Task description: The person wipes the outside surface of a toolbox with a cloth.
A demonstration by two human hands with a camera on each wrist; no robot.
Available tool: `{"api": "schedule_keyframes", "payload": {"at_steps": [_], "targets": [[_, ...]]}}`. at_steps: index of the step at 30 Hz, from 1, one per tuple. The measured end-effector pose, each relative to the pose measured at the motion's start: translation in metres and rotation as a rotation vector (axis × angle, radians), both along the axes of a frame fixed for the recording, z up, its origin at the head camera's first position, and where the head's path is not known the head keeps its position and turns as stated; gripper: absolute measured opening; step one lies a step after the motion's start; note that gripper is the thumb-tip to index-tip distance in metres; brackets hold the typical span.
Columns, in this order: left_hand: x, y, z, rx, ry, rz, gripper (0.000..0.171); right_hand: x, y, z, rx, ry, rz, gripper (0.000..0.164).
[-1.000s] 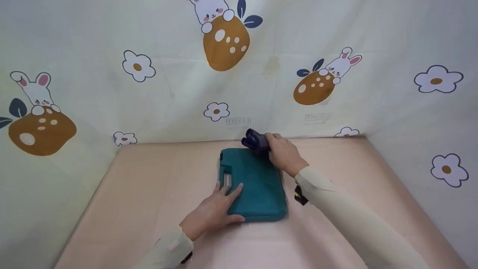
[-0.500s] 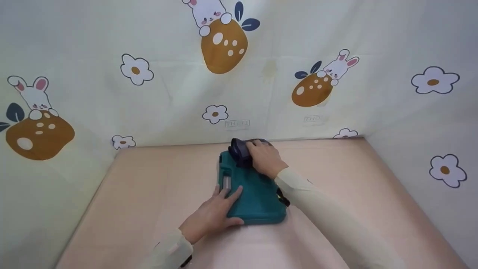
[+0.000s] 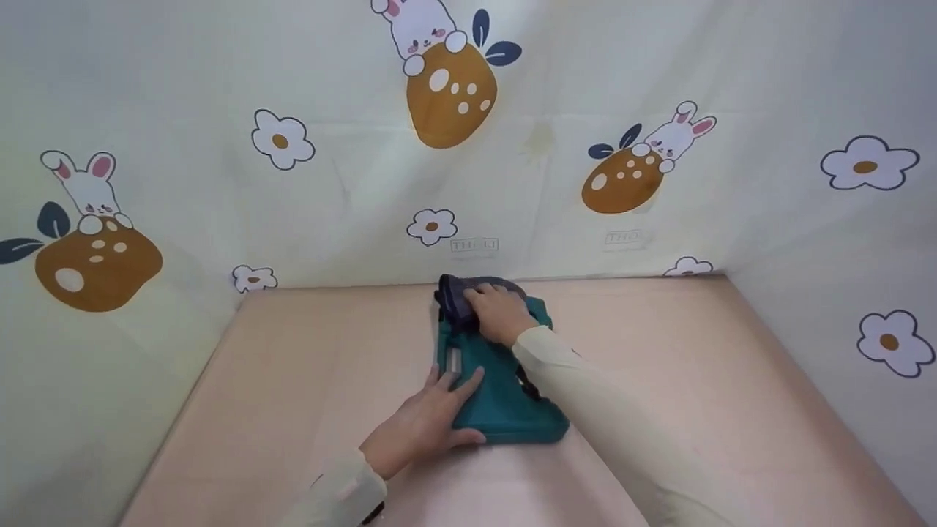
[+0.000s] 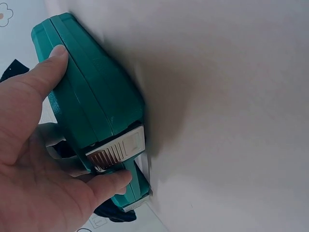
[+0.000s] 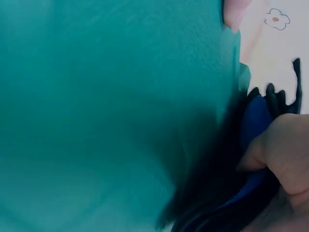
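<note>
A teal plastic case (image 3: 512, 421) with a handle slot lies flat on the tabletop. My left hand (image 3: 424, 421) rests on its near left corner with fingers spread, the thumb pressing the near side. In the left wrist view, the little finger touches the case near a pale latch (image 4: 118, 150). My right hand (image 3: 501, 311) grips a bunched dark navy cloth (image 3: 457, 307) against the far end of the case top. The right wrist view shows the cloth's folds (image 5: 256, 121) under the thumb. The sleeve and forearm hide part of the case's right side.
A pinkish-beige table covering (image 3: 329, 351) surrounds the case. Pale curtains (image 3: 351, 168) printed with rabbits, fruit and flowers stand behind and at both sides. The back curtain meets the table just beyond the case's far end.
My right hand has carried the cloth leftward across the far end of the case, from its far right corner to its far left. The left hand stays on the near corner.
</note>
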State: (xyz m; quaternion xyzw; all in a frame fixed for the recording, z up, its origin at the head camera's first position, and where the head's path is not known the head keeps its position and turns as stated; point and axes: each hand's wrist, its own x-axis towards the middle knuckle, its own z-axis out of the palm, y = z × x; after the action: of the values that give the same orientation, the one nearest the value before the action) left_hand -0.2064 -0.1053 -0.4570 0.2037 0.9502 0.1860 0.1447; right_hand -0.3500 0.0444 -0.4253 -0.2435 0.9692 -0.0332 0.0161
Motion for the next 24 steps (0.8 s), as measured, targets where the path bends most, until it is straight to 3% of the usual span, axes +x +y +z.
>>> {"api": "schedule_keyframes", "payload": {"at_steps": [6,13,24], "targets": [[-0.001,0.000,-0.002,0.016,0.002,-0.004,0.091,-0.012,-0.009,-0.005,-0.016,-0.074,-0.054,0.056],[-0.001,-0.003,-0.002,0.025,0.031,-0.020,0.090,-0.024,-0.017,-0.009,0.046,-0.040,-0.079,0.051],[-0.001,0.000,-0.002,-0.024,0.021,0.005,0.091,-0.037,-0.018,-0.019,0.027,-0.024,-0.099,0.037]]}}
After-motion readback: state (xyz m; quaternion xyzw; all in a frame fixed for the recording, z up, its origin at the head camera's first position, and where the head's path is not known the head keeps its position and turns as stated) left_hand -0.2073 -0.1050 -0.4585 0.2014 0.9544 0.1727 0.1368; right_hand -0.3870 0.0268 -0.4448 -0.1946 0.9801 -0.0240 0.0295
